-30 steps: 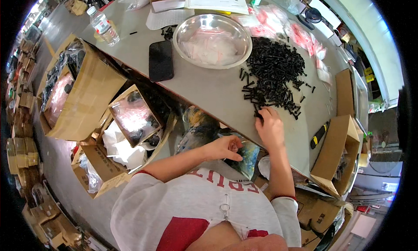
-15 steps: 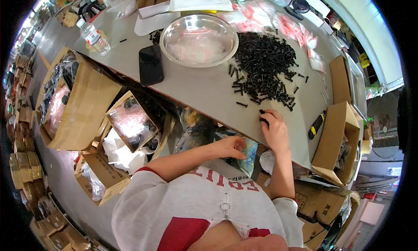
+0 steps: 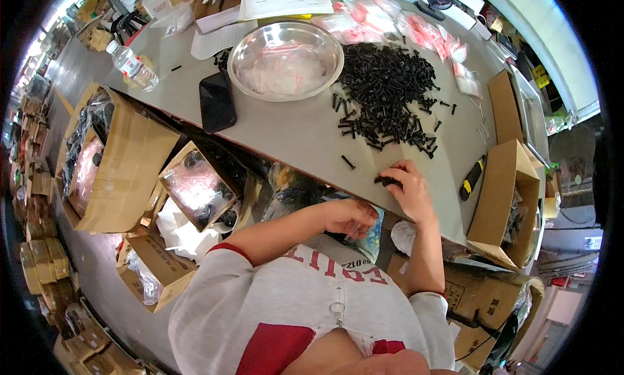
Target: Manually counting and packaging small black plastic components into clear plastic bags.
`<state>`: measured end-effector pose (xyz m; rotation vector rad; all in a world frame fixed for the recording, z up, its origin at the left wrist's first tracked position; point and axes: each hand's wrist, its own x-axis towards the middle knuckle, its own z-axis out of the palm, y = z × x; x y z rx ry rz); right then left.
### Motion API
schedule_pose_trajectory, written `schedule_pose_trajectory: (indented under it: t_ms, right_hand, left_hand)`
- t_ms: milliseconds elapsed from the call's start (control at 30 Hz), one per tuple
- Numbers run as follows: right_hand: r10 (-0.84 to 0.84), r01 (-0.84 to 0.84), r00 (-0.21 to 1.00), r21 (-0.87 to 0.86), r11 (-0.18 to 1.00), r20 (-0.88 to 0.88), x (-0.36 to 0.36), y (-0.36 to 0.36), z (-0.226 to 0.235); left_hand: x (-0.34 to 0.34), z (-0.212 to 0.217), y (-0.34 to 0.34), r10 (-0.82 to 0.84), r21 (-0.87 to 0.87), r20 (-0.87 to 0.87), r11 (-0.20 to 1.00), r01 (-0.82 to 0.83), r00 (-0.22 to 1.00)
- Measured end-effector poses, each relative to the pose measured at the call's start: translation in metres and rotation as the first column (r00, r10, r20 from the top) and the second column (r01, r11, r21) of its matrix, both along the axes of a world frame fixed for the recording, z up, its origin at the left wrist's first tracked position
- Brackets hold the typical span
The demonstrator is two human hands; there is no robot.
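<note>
My right hand (image 3: 408, 191) rests at the near table edge, its fingers closed on a few black screws (image 3: 385, 180). Lower and to the left, just off the edge, is my left hand (image 3: 350, 217). Its fingers are loosely curved and apart, with nothing visible in them, though the palm is hidden. A single black screw (image 3: 348, 162) lies on the grey table (image 3: 286, 137) in front of my hands. Beyond it spreads a big heap of black screws (image 3: 388, 82). Left of the heap, a round steel bowl (image 3: 237, 79) contains clear zip bags (image 3: 283, 72).
A black phone (image 3: 218, 102) and a water bottle (image 3: 132, 66) occupy the left side. To the right are a yellow-black utility knife (image 3: 472, 178) and an open carton (image 3: 497, 199). Red-edged bags (image 3: 374, 20) and paper sheets (image 3: 286, 1) lie at the back. Cartons (image 3: 140, 160) stand below on the left.
My right hand has shifted slightly, and more of the screws in its fingers shows. My left hand has turned a little, moving slightly right. The view has shifted slightly.
</note>
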<state>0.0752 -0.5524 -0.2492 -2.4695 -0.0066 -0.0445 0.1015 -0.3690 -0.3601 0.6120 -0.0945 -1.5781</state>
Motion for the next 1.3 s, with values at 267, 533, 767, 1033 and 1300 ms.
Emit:
schedule_pose_trajectory:
  t_ms: [267, 533, 767, 1033, 1300]
  right_hand:
    - [0.363, -0.363, 0.932, 0.034, 0.931, 0.013, -0.022, 0.007, -0.006]
    - [0.379, -0.330, 0.918, 0.301, 0.895, -0.120, -0.014, 0.028, 0.009]
    - [0.013, 0.021, 0.984, 0.191, 0.981, -0.175, 0.017, 0.049, 0.003]
    - [-0.121, 0.155, 0.966, -0.136, 0.978, 0.227, 0.042, 0.054, -0.033]
    - [-0.217, 0.231, 0.970, -0.136, 0.963, 0.109, 0.057, 0.041, -0.024]
  left_hand:
    - [0.001, 0.002, -0.001, 0.017, -0.008, -0.166, 1.000, -0.018, 0.986]
    - [-0.003, 0.024, 0.011, 0.144, -0.090, 0.114, 0.987, -0.135, 0.983]
    - [-0.002, 0.028, 0.029, 0.217, -0.212, 0.644, 0.972, -0.101, 0.733]
    - [-0.008, 0.020, 0.049, 0.258, -0.255, 0.705, 0.961, -0.103, 0.661]
    - [-0.006, 0.029, 0.051, 0.226, -0.155, 0.584, 0.974, -0.166, 0.780]
